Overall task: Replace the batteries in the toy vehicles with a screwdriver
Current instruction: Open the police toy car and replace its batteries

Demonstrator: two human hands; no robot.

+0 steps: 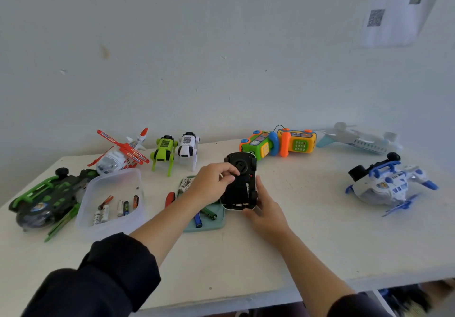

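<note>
Toy car: a black plastic toy car with a white body edge (240, 184) lay upside down, its black underside facing up, raised near the middle of the white table (307, 230), just right of the tray.
Left hand: the left hand (211, 184) reached over the tray, its fingers curled onto the car's underside beside a round black part; whether they pinched something small there could not be told.
Right hand: the right hand (264, 208) gripped the car's right side and near end, thumb along the edge, fingers wrapped beneath.
Tray: a shallow pale green plastic tray (209, 225) sat under the left wrist, holding a green battery (209, 213), a blue battery (197, 220) and white patterned batteries (184, 184) at its far end.
Screwdriver: a red handle (170, 199), seemingly of a screwdriver, lay at the tray's left edge, partly hidden by the forearm.
Box: a clear plastic box (110, 201) left of the tray held several loose batteries.
Left side toys: a black and green toy vehicle (46, 198) lay beside the box; a red and white toy helicopter (123, 154) stood behind it.
Back row: a lime green robot dog (163, 152) and a white robot dog (188, 149) stood side by side; two colourful toy phones (278, 143) lay to their right.
Right side toys: a white toy airplane (362, 140) lay by the wall, and a blue and white toy vehicle (389, 184) sat nearer.
</note>
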